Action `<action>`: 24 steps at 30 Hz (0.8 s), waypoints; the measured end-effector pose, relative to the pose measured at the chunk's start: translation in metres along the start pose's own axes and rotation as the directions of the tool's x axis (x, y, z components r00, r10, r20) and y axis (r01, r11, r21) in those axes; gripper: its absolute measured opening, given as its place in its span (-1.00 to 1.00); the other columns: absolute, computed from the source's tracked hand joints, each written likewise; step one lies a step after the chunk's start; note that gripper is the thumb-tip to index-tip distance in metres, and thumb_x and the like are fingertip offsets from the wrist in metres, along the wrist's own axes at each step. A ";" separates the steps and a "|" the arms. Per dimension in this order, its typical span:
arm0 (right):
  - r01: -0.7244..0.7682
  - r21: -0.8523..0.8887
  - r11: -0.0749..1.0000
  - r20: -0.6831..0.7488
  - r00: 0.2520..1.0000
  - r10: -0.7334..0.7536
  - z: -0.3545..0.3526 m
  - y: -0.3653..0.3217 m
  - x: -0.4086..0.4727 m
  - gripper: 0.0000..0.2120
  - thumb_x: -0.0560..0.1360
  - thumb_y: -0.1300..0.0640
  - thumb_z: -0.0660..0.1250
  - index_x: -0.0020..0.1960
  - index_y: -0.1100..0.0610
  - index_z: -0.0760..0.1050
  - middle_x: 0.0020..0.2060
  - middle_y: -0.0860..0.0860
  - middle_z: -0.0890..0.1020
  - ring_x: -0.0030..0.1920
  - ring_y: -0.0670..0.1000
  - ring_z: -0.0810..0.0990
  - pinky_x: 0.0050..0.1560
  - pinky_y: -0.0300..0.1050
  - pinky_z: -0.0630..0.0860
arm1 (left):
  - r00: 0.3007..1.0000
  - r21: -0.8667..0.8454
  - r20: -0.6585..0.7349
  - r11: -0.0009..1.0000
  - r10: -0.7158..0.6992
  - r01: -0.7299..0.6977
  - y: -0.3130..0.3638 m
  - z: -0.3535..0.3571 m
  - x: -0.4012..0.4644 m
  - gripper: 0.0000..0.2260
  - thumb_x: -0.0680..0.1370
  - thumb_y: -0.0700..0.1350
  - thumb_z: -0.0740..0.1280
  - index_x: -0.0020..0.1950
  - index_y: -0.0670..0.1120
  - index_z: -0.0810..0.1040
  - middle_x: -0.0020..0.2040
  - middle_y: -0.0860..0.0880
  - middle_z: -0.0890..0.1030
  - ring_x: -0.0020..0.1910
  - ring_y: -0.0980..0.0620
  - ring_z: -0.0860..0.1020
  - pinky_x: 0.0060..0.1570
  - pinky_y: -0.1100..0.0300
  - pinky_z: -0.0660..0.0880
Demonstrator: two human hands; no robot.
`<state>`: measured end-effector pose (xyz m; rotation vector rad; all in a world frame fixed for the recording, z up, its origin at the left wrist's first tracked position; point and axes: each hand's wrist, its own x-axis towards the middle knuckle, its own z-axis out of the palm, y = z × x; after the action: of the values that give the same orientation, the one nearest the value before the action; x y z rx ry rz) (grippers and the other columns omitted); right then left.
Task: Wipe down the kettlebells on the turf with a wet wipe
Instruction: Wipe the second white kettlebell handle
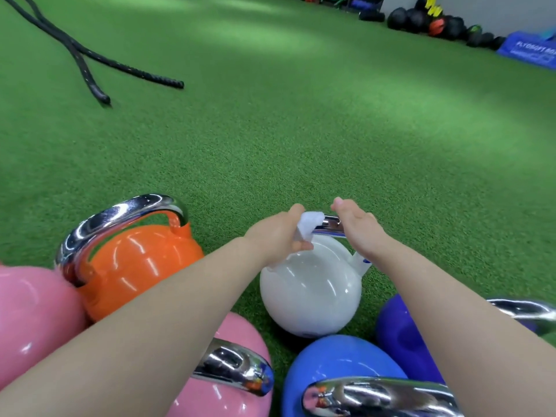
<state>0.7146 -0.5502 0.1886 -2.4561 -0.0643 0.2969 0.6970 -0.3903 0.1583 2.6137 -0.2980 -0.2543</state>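
- Near the front edge of the turf [270, 130], among a cluster of kettlebells, the white kettlebell [311, 288] stands upright, with its chrome handle [332, 225] on top.
- The left hand [275, 236] has its fingers curled round a bunched white wet wipe [310, 224], pressing it against the left end of that handle.
- The right hand [359, 228] rests on the handle's right end; its thumb points forward, but the fingers drop behind the bar, so I cannot tell whether they wrap it or only steady it.
- Around it: an orange kettlebell [135, 266] to the left, a pink kettlebell [33, 320] at the left edge of view, a second pink one [237, 332] under the left forearm, a blue kettlebell [340, 365] in front, and a purple kettlebell [403, 329] to the right.
- Judging progress: the white handle is being wiped now; its round body looks untouched by the wipe at this moment. Nothing shows whether the other five are already cleaned, so much of the task may remain.
- Farther out, black ropes [90, 55] lie toward the far left corner, and dark balls [421, 21] line the far right edge.
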 end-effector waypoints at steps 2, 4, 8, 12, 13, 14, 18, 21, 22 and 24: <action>0.008 0.003 1.000 0.008 1.000 -0.008 0.000 0.000 0.003 -0.52 0.63 -0.11 -0.15 0.40 0.07 0.29 0.35 0.12 0.39 0.37 0.15 0.26 0.38 0.07 0.17 | 0.994 0.015 0.093 0.999 0.051 -0.052 0.001 -0.007 0.002 -0.27 0.44 0.17 0.36 0.45 -0.10 0.12 0.30 -0.15 0.41 0.25 -0.12 0.41 0.18 0.01 0.38; 0.011 0.016 1.000 0.007 1.000 -0.011 0.001 0.001 0.004 -0.50 0.61 -0.16 -0.14 0.38 0.05 0.31 0.34 0.10 0.41 0.37 0.15 0.28 0.39 0.11 0.16 | 0.983 -0.047 0.140 0.993 0.117 -0.111 0.009 -0.015 0.002 -0.32 0.52 0.20 0.21 0.52 -0.07 0.06 0.43 -0.11 0.30 0.40 -0.07 0.28 0.36 0.05 0.24; 0.016 0.020 1.000 -0.038 0.999 -0.015 0.004 0.005 0.009 -0.64 0.60 -0.11 -0.06 0.23 -0.01 0.38 0.21 0.06 0.51 0.29 0.14 0.38 0.34 0.03 0.25 | 0.986 -0.271 -0.136 0.954 0.094 -0.129 0.021 -0.019 0.002 -0.63 0.63 0.07 0.06 0.28 -0.05 0.52 0.24 -0.06 0.55 0.24 -0.02 0.46 0.12 0.25 0.32; 0.013 0.054 0.998 -0.079 0.997 -0.008 0.003 0.009 0.010 -0.73 0.62 -0.03 -0.02 0.20 -0.04 0.39 0.04 0.08 0.52 0.24 0.11 0.35 0.21 -0.07 0.24 | 0.983 0.072 -0.054 0.982 0.178 -0.174 0.020 -0.015 0.016 -0.64 0.54 0.06 0.28 0.29 -0.06 0.45 0.14 -0.08 0.58 0.12 -0.10 0.50 0.07 0.07 0.41; 0.019 0.074 0.997 -0.083 0.996 -0.012 0.002 0.010 0.009 -0.72 0.62 -0.01 -0.01 0.20 -0.02 0.39 -0.06 0.03 0.50 0.23 0.11 0.36 0.22 -0.07 0.24 | 0.985 0.111 -0.019 0.980 0.171 -0.168 0.019 -0.013 0.020 -0.64 0.52 0.07 0.30 0.25 -0.07 0.44 0.09 -0.09 0.58 0.07 -0.11 0.50 0.01 0.06 0.41; 0.024 0.094 0.995 -0.085 0.996 -0.016 0.001 0.009 0.008 -0.72 0.62 0.00 -0.01 0.21 0.00 0.40 -0.17 -0.05 0.45 0.21 0.11 0.38 0.24 -0.07 0.26 | 0.986 0.145 -0.008 0.976 0.167 -0.164 0.019 -0.011 0.025 -0.64 0.51 0.07 0.32 0.21 -0.09 0.43 0.06 -0.10 0.57 0.02 -0.11 0.50 -0.07 0.08 0.39; 0.045 0.110 0.993 -0.106 0.994 -0.033 0.001 0.006 0.008 -0.73 0.62 0.02 -0.01 0.19 0.03 0.40 -0.23 -0.05 0.43 0.19 0.11 0.41 0.24 -0.05 0.26 | 0.992 0.028 -0.060 0.994 0.110 -0.108 0.015 -0.005 0.027 -0.73 0.46 0.02 0.39 -0.05 -0.06 0.35 -0.13 -0.05 0.51 -0.17 -0.05 0.43 -0.26 0.13 0.29; 0.089 0.031 0.996 -0.119 0.989 -0.085 0.006 0.002 0.010 -0.75 0.61 0.04 0.00 0.15 0.02 0.41 -0.03 0.05 0.54 0.21 0.10 0.37 0.18 -0.05 0.21 | 0.998 -0.188 -0.068 0.982 -0.012 -0.001 0.004 -0.004 0.019 -0.78 0.44 -0.08 0.42 -0.09 -0.06 0.38 -0.25 0.05 0.44 -0.26 0.04 0.40 -0.28 0.16 0.31; 0.105 0.000 0.994 -0.114 0.988 -0.104 0.007 0.001 0.010 -0.75 0.61 0.04 0.01 0.15 0.03 0.41 0.00 0.06 0.55 0.21 0.10 0.36 0.18 -0.05 0.20 | 0.996 -0.245 -0.077 0.969 -0.054 0.034 -0.001 0.000 0.016 -0.79 0.44 -0.12 0.42 -0.09 -0.07 0.39 -0.26 0.05 0.45 -0.25 0.03 0.41 -0.27 0.16 0.32; 0.135 -0.016 0.991 -0.118 0.984 -0.136 0.004 0.002 0.008 -0.74 0.62 0.04 0.00 0.16 0.04 0.41 0.03 0.08 0.57 0.19 0.11 0.37 0.18 -0.04 0.21 | 0.983 -0.315 -0.115 0.944 -0.142 0.099 -0.001 0.008 0.011 -0.83 0.45 -0.17 0.39 -0.08 -0.08 0.41 -0.25 0.03 0.46 -0.22 -0.02 0.42 -0.24 0.16 0.32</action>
<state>0.7216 -0.5483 0.1827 -2.4575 -0.1805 0.0912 0.7059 -0.3965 0.1496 2.3266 -0.0442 -0.1490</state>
